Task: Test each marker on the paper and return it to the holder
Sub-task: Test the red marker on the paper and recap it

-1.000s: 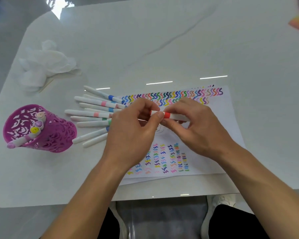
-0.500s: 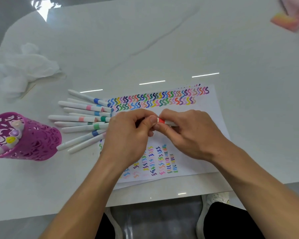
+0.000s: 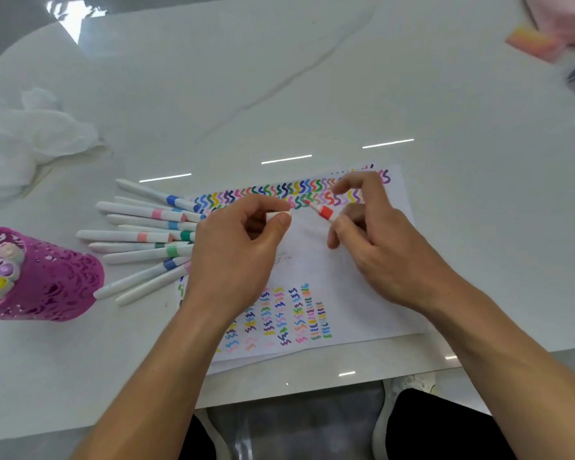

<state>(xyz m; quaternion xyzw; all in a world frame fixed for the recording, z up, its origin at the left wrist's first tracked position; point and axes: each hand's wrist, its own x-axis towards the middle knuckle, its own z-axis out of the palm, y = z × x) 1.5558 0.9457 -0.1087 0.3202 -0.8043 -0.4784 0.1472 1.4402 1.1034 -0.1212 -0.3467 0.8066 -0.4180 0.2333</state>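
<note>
My right hand (image 3: 375,240) holds an uncapped red marker (image 3: 324,212), its tip pointing up-left over the white paper (image 3: 356,293). My left hand (image 3: 236,250) pinches the marker's white cap (image 3: 278,214) between thumb and fingers, a short gap away from the tip. The paper carries rows of coloured squiggles along its top edge and near its bottom. Several white capped markers (image 3: 140,234) lie fanned out left of the paper. A purple lattice holder (image 3: 57,280) lies tipped at the far left with a few markers inside.
Crumpled white tissue (image 3: 30,137) lies at the back left. A pink and orange object (image 3: 538,41) sits at the far right corner. The white table's front edge (image 3: 279,396) runs just below the paper, with my legs and shoes beneath.
My hands have pulled apart: the cap came off the red marker and stays in my left hand, while my right hand has swung the bare tip toward the upper squiggle row.
</note>
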